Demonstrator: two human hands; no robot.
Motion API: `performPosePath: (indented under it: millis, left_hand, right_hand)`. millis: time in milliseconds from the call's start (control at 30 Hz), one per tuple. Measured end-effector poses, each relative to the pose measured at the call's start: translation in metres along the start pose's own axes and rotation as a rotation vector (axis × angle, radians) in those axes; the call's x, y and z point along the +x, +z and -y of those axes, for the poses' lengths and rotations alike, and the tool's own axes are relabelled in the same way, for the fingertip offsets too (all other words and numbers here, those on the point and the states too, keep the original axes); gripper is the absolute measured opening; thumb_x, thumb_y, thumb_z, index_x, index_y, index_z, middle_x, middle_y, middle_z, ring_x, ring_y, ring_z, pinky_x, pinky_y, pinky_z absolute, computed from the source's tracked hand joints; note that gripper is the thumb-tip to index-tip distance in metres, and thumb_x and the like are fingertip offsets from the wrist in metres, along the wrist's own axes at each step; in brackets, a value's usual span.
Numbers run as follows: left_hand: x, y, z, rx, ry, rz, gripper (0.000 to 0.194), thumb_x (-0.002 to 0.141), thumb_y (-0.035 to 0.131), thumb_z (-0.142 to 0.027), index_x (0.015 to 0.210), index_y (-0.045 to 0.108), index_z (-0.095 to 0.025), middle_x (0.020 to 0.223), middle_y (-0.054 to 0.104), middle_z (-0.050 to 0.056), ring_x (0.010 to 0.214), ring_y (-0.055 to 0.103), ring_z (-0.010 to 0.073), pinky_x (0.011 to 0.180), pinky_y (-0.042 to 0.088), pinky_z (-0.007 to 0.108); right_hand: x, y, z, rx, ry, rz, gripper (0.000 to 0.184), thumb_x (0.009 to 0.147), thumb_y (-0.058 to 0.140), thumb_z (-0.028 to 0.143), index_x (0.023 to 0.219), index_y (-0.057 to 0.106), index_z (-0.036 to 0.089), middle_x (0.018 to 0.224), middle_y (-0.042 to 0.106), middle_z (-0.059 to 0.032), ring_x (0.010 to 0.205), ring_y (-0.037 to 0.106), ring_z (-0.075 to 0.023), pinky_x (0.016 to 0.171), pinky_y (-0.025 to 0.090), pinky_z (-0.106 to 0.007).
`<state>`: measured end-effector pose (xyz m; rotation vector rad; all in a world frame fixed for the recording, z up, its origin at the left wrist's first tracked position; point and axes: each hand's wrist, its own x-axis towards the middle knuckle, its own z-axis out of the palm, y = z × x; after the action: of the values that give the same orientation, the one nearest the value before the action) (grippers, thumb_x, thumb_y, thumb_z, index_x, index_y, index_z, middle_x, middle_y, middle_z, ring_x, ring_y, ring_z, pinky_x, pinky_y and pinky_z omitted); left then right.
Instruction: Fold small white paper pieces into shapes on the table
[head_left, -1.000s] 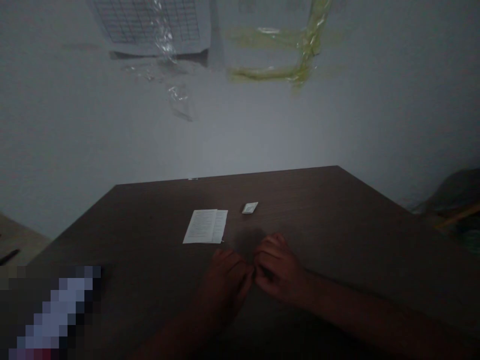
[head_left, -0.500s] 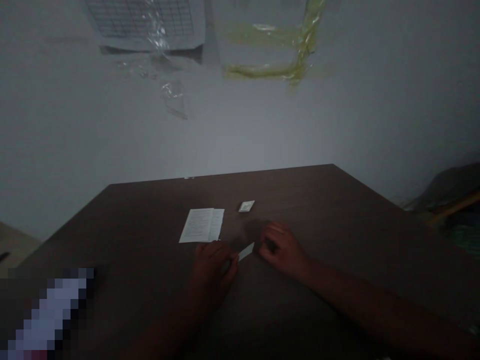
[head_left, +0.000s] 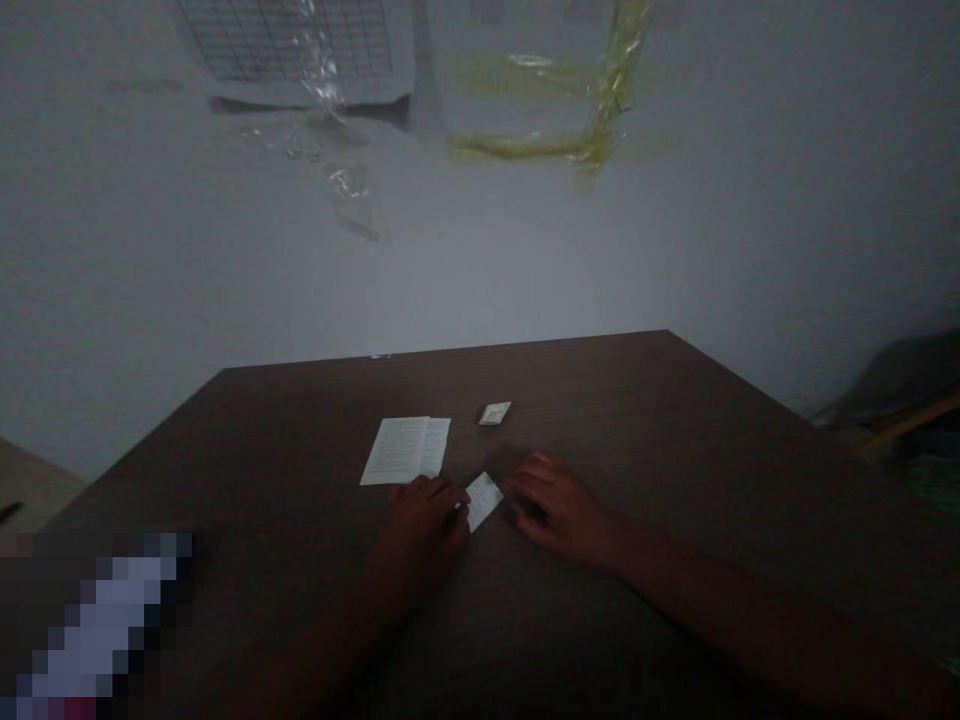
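Observation:
A small piece of printed paper [head_left: 484, 500] lies at a slant between my two hands, its text side showing. The fingers of my left hand [head_left: 424, 520] close on its left edge, and the thumb is partly in shadow. Close to the paper's right corner is my right hand [head_left: 559, 505], thumb and fingers apart; whether a fingertip touches the corner I cannot tell. Just beyond my left hand lie overlapping printed sheets [head_left: 397, 450]. Farther back sits a small, pale folded paper piece [head_left: 495, 413], diamond-shaped from here.
The dark wooden table [head_left: 300, 590] meets a pale wall [head_left: 510, 260] with a taped grid sheet [head_left: 300, 45] and yellowish tape [head_left: 525, 148]. A blurred-out bluish object [head_left: 105, 620] is at the front left. Dark items [head_left: 900, 380] stand beyond the right edge.
The small paper has turned from a thin, edge-on strip to showing its printed face. My right hand's fingers have spread and come nearer its corner; my left hand keeps its place.

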<state>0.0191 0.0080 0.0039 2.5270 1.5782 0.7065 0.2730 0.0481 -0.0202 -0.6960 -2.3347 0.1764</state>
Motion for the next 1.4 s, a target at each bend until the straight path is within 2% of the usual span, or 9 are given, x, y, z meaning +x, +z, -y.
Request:
performPosePath:
  millis: [167, 333, 500, 633, 767, 900, 1033, 1300, 1400]
  left_hand:
    - [-0.001, 0.002, -0.003, 0.051, 0.007, 0.027, 0.017, 0.090, 0.071, -0.011, 0.101, 0.077, -0.023, 0.105, 0.077, 0.005, 0.100, 0.070, 0.0283, 0.088, 0.050, 0.043]
    - [-0.003, 0.002, -0.007, 0.081, 0.048, 0.009, 0.012, 0.089, 0.079, -0.021, 0.101, 0.074, -0.023, 0.109, 0.075, 0.005, 0.102, 0.068, 0.0286, 0.090, 0.052, 0.043]
    - [-0.004, 0.004, -0.009, 0.098, 0.065, 0.006, 0.024, 0.092, 0.078, -0.020, 0.115, 0.072, -0.022, 0.115, 0.077, 0.008, 0.107, 0.071, 0.0318, 0.092, 0.054, 0.046]
    - [-0.004, 0.006, -0.008, 0.093, 0.030, 0.044, 0.030, 0.093, 0.074, -0.015, 0.122, 0.070, -0.020, 0.121, 0.078, 0.009, 0.113, 0.071, 0.0328, 0.097, 0.054, 0.050]
    - [-0.001, 0.005, -0.008, 0.076, -0.018, 0.099, 0.030, 0.094, 0.073, -0.020, 0.124, 0.071, -0.021, 0.122, 0.078, 0.009, 0.115, 0.071, 0.0328, 0.099, 0.053, 0.050]
    - [0.004, 0.001, -0.010, 0.043, -0.090, 0.201, 0.026, 0.097, 0.071, -0.022, 0.123, 0.073, -0.023, 0.126, 0.078, 0.009, 0.122, 0.069, 0.0338, 0.105, 0.048, 0.054]
    - [0.005, -0.004, -0.013, 0.027, -0.100, 0.237, 0.022, 0.097, 0.068, -0.019, 0.118, 0.076, -0.023, 0.125, 0.079, 0.008, 0.122, 0.068, 0.0336, 0.106, 0.045, 0.055]
    - [0.004, -0.007, -0.013, 0.018, -0.093, 0.226, 0.012, 0.097, 0.067, -0.020, 0.101, 0.078, -0.023, 0.117, 0.080, 0.006, 0.119, 0.067, 0.0316, 0.103, 0.044, 0.052]
    - [0.004, -0.005, -0.011, 0.017, -0.090, 0.213, 0.014, 0.098, 0.067, -0.017, 0.100, 0.078, -0.024, 0.114, 0.080, 0.005, 0.117, 0.067, 0.0303, 0.102, 0.044, 0.051]
  right_hand:
    - [0.000, 0.000, 0.002, -0.020, -0.018, 0.091, 0.031, 0.095, 0.068, 0.012, 0.125, 0.069, 0.021, 0.116, 0.077, -0.0101, 0.108, 0.068, -0.0278, 0.099, 0.056, -0.049]
    - [0.000, 0.000, 0.000, -0.048, 0.084, 0.139, 0.029, 0.093, 0.067, 0.009, 0.120, 0.070, 0.021, 0.114, 0.076, -0.0099, 0.109, 0.067, -0.0284, 0.100, 0.056, -0.049]
    - [0.000, 0.003, -0.004, -0.012, 0.140, 0.152, 0.028, 0.093, 0.066, 0.009, 0.118, 0.068, 0.019, 0.109, 0.075, -0.0099, 0.107, 0.067, -0.0292, 0.098, 0.056, -0.050]
    - [-0.002, 0.004, -0.004, 0.061, 0.154, 0.126, 0.026, 0.094, 0.063, 0.008, 0.117, 0.067, 0.021, 0.107, 0.074, -0.0084, 0.106, 0.066, -0.0274, 0.097, 0.056, -0.047]
    - [-0.001, 0.003, -0.003, 0.117, 0.173, 0.120, 0.022, 0.094, 0.063, 0.008, 0.110, 0.065, 0.023, 0.102, 0.073, -0.0058, 0.102, 0.066, -0.0252, 0.095, 0.055, -0.044]
    - [0.000, 0.001, -0.004, 0.158, 0.182, 0.134, 0.019, 0.094, 0.063, 0.010, 0.107, 0.065, 0.023, 0.102, 0.073, -0.0056, 0.101, 0.066, -0.0247, 0.094, 0.054, -0.042]
    - [-0.001, 0.001, -0.006, 0.214, 0.172, 0.103, 0.016, 0.096, 0.062, 0.011, 0.105, 0.065, 0.024, 0.098, 0.073, -0.0050, 0.099, 0.068, -0.0244, 0.090, 0.054, -0.040]
    - [-0.004, 0.003, -0.008, 0.182, 0.205, 0.069, 0.018, 0.094, 0.066, 0.009, 0.103, 0.065, 0.025, 0.098, 0.074, -0.0043, 0.100, 0.068, -0.0247, 0.092, 0.054, -0.042]
    - [-0.005, 0.004, -0.011, 0.135, 0.211, 0.068, 0.019, 0.092, 0.067, 0.007, 0.099, 0.066, 0.024, 0.100, 0.074, -0.0044, 0.101, 0.068, -0.0254, 0.095, 0.052, -0.044]
